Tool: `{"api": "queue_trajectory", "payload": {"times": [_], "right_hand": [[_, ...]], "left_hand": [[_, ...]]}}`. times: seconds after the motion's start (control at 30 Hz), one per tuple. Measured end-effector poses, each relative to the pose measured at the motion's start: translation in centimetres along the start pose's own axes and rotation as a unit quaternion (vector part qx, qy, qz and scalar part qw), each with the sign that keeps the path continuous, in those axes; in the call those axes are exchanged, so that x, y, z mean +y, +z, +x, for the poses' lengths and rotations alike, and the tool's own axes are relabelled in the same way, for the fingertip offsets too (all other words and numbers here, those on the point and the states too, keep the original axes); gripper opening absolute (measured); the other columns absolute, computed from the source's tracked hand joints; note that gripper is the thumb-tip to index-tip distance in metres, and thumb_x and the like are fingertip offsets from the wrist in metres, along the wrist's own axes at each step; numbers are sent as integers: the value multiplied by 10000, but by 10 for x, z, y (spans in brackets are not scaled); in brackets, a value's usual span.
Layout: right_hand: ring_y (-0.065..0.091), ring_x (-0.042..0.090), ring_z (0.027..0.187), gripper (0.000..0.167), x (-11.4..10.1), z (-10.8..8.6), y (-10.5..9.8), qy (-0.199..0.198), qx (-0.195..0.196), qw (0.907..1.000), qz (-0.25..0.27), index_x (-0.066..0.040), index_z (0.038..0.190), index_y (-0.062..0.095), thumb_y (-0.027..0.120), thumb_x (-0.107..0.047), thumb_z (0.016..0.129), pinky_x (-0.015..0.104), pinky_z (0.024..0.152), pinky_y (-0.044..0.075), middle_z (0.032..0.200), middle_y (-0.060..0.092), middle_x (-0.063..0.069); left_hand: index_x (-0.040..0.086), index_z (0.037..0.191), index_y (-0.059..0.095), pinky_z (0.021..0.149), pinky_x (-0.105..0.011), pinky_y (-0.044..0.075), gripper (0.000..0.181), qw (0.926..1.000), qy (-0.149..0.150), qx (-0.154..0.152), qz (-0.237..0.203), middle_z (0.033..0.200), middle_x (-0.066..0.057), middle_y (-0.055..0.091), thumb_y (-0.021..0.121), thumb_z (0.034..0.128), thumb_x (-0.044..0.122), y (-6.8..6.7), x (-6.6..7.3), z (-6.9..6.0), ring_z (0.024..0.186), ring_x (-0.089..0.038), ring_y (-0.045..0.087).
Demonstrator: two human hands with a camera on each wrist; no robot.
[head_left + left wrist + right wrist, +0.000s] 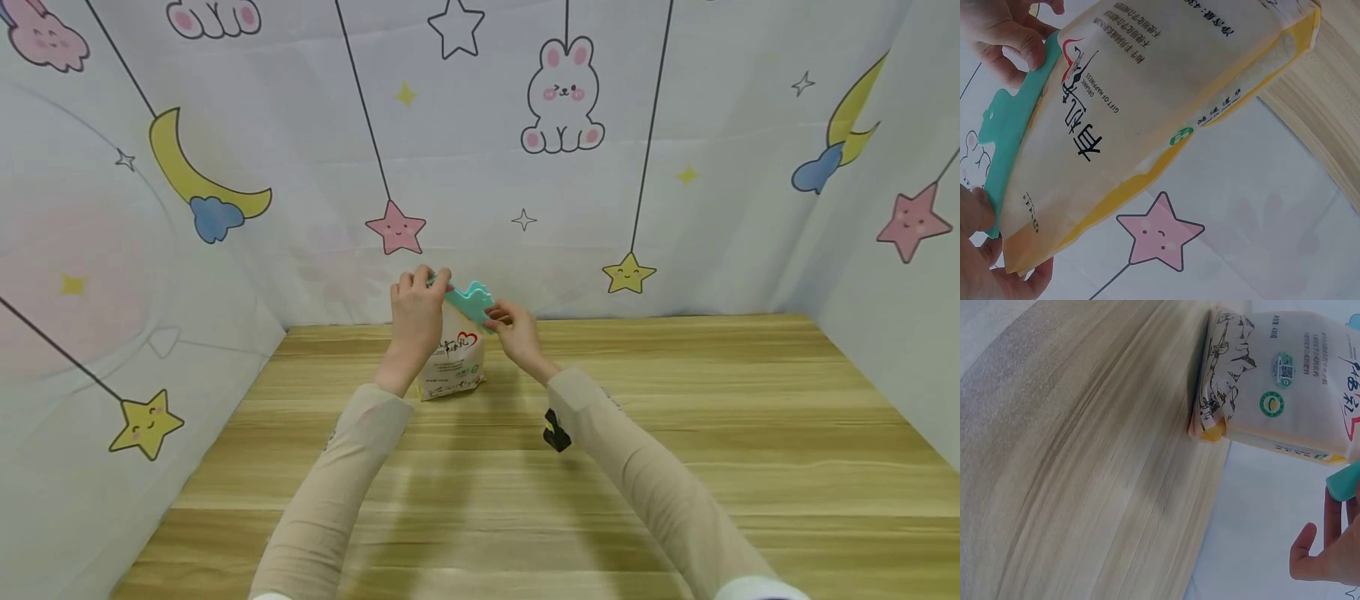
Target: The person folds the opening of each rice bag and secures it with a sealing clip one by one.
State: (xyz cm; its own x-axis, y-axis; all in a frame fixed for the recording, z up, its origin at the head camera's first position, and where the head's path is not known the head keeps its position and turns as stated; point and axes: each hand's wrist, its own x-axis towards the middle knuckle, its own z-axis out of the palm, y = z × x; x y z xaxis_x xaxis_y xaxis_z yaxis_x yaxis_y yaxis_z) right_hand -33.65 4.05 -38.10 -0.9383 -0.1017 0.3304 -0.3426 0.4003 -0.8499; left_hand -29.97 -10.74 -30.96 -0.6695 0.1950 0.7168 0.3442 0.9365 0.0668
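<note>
A pale printed food bag [453, 367] with yellow edges stands toward the back of the table. Across its upper end lies a teal sealing clip [471, 302] with a wavy outline. My left hand [417, 312] grips the bag's top corner and the clip's left end; in the left wrist view its fingers [979, 215] lie on both. At the other end, my right hand [517, 335] pinches the clip between thumb and fingers. In the right wrist view the clip's tip [1342, 482] shows beside the right hand [1335, 553], which is partly cut off by the frame.
A small black object [557, 431] with a yellow-green spot lies on the wooden table [720, 450], partly behind the right sleeve. White cloth [480, 150] printed with stars, moons and a rabbit hangs behind and at both sides.
</note>
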Motion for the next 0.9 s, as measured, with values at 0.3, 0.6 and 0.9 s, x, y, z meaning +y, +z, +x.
{"api": "queue_trajectory", "payload": {"times": [0.3,0.6,0.9], "right_hand": [[577,263,923,201,0,1,4,19,102,9999,111,-55,1055,606,536,-117,877,345,760,502,1040,617,128],[591,272,902,190,4,1,5,-134,143,9997,175,-58,1040,614,538,-122,878,350,753,506,1021,627,136],[580,274,972,262,2,-4,-2,-149,9,9998,117,-59,1097,609,573,-150,853,378,823,483,1069,620,139]], "left_hand": [[79,910,574,669,-410,451,116,10000,-42,60,21,914,-123,546,545,826,4,2,1,1,818,-329,525],[87,909,575,643,-392,451,98,9998,-62,119,131,913,-115,552,555,823,47,2,2,0,805,-314,523],[108,975,587,706,-406,435,136,9992,-53,211,349,979,-113,567,521,860,136,1,4,-4,853,-296,526]]}}
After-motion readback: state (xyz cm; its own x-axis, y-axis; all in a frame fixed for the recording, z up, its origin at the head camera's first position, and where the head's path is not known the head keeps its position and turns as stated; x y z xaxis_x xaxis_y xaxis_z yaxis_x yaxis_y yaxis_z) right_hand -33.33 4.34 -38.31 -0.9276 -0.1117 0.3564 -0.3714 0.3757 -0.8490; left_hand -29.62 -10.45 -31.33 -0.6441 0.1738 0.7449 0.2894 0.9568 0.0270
